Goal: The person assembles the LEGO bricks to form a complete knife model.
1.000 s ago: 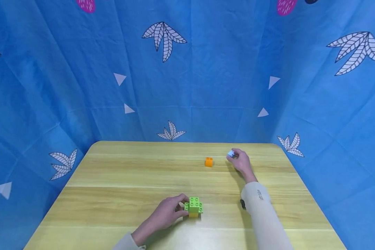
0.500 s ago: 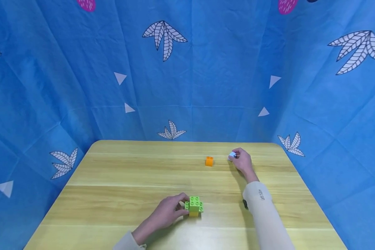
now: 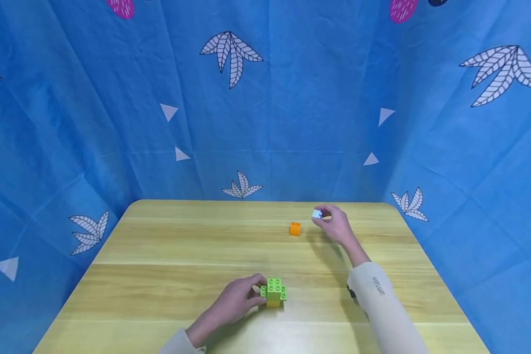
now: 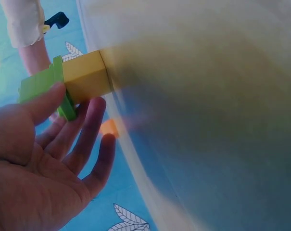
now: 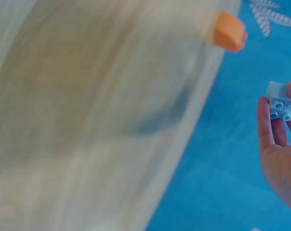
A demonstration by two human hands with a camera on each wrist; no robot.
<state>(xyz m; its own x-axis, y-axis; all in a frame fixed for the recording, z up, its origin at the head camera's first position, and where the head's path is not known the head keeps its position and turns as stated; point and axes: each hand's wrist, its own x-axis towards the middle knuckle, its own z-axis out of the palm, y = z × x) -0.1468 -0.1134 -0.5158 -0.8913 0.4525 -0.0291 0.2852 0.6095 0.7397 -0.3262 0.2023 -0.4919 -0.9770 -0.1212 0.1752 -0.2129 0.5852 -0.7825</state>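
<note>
A stack of toy building blocks stands on the wooden table, with a yellow block [image 4: 85,76] at the bottom and green blocks [image 3: 274,285] above, the lower green one jutting out at both sides. My left hand [image 3: 234,301] grips this stack from its left side, thumb on the green part. Farther back, my right hand [image 3: 338,227] pinches a light blue block [image 3: 316,214] between thumb and fingers, raised off the table. In the right wrist view, round studs show on this block [image 5: 282,107]. Left of it, an orange block [image 3: 295,229] sits on the table.
The wooden table [image 3: 168,246] has rounded far corners. A blue patterned curtain [image 3: 318,98] hangs behind it and along both sides. My right forearm's light sleeve [image 3: 382,295] extends over the table's right part.
My right hand has lifted the light blue block and shifted it left, nearer the orange block. The left hand and the green and yellow stack have stayed in place.
</note>
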